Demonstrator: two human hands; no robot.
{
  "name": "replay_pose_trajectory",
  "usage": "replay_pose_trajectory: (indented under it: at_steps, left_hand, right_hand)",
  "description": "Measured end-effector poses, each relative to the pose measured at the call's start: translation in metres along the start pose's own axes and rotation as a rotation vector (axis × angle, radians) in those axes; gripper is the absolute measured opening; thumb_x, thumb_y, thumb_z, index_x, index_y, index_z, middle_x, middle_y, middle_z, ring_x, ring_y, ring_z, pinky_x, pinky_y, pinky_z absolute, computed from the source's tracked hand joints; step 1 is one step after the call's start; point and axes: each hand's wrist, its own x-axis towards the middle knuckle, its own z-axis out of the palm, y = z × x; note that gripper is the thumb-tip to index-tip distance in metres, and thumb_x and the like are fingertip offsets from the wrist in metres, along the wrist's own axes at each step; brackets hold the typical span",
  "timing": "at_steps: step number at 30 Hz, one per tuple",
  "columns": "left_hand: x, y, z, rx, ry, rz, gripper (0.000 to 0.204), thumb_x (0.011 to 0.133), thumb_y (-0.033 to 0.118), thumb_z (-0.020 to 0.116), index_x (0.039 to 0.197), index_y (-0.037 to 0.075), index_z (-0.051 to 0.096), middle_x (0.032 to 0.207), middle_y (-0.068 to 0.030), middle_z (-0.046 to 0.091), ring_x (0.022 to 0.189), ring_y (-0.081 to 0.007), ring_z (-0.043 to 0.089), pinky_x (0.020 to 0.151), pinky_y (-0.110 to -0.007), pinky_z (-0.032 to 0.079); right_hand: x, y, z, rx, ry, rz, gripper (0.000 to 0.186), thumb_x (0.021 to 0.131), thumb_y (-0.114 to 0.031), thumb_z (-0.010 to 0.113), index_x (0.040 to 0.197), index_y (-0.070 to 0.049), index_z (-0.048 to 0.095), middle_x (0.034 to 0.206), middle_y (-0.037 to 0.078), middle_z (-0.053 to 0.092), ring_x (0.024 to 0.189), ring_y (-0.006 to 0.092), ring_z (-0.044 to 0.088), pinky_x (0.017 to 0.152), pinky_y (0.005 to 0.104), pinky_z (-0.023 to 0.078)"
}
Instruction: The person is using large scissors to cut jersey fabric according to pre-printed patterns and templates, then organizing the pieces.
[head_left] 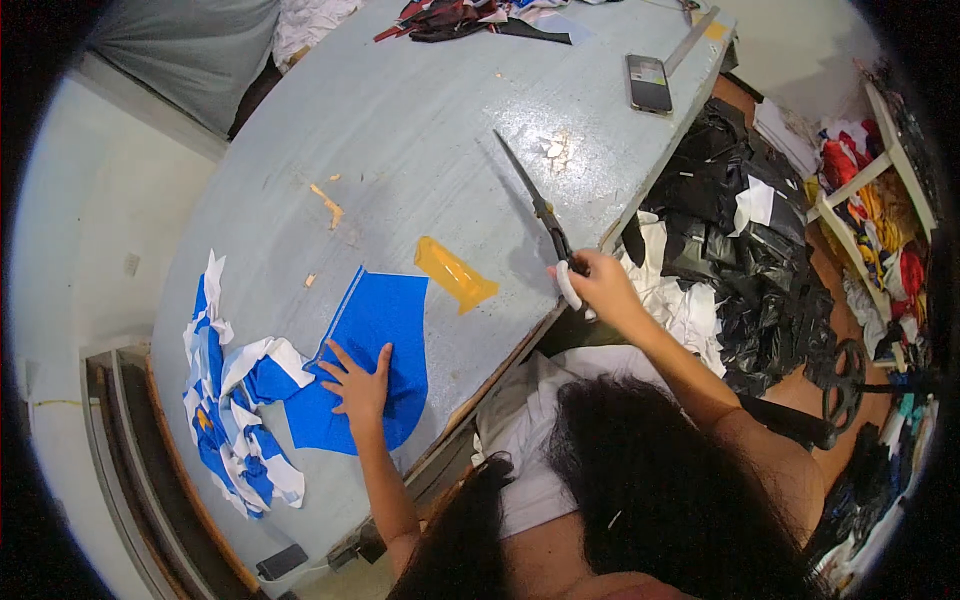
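Flat on the grey table lies a blue fabric piece (405, 310) with a pale strip along its upper left edge. My left hand (358, 388) rests on it, fingers spread. At the table's near edge, my right hand (598, 285) grips a pair of scissors (545, 212) by the handles. Their long dark blades point up and away over the tabletop, apart from the blue piece, and look closed. Left of the blue piece is a heap of blue and white fabric scraps (240, 420), with one scrap touching its edge.
Yellow tape (455, 275) sticks to the table (400, 130) beyond the blue piece. A phone (649, 84) and a metal ruler (692, 40) lie far right. Dark and red cloth (470, 20) is at the far end. Black plastic bags (730, 230) pile on the floor to the right.
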Motion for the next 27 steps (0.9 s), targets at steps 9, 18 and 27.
replay_pose_trajectory:
  at_steps: [9, 18, 27]
  left_hand:
    - [-0.003, 0.047, 0.050, -0.381, 0.197, 1.063, 0.047, 0.080, 0.005, 0.049, 0.126, 0.007, 0.042, 0.112, -0.0206, 0.052, 0.103, -0.0350, 0.048, 0.093, -0.045, 0.033]
    - [-0.058, 0.122, -0.029, -0.969, -0.234, 1.211, 0.024, 0.083, 0.005, 0.053, 0.107, 0.006, 0.059, 0.100, -0.0111, 0.062, 0.089, -0.0202, 0.060, 0.078, -0.027, 0.046]
    - [-0.033, 0.093, -0.067, -0.878, -0.233, 1.363, 0.028, 0.086, 0.012, 0.054, 0.114, 0.006, 0.055, 0.111, -0.0087, 0.058, 0.096, -0.0195, 0.058, 0.086, -0.032, 0.044]
  right_hand:
    - [0.040, -0.008, -0.002, -0.592, 0.186, -0.328, 0.038, 0.063, -0.025, 0.071, 0.089, 0.000, 0.059, 0.089, 0.018, 0.059, 0.081, 0.0330, 0.058, 0.068, 0.0382, 0.047]
    - [0.024, -0.069, 0.005, -0.051, -0.835, -0.534, 0.052, 0.075, -0.023, 0.066, 0.116, 0.001, 0.046, 0.117, 0.018, 0.049, 0.111, 0.0262, 0.047, 0.089, 0.0338, 0.041]
    - [0.084, -0.049, -0.022, -0.453, -0.882, -0.561, 0.043, 0.075, -0.027, 0.062, 0.107, 0.000, 0.053, 0.105, 0.016, 0.058, 0.091, 0.0256, 0.056, 0.082, 0.0377, 0.043]
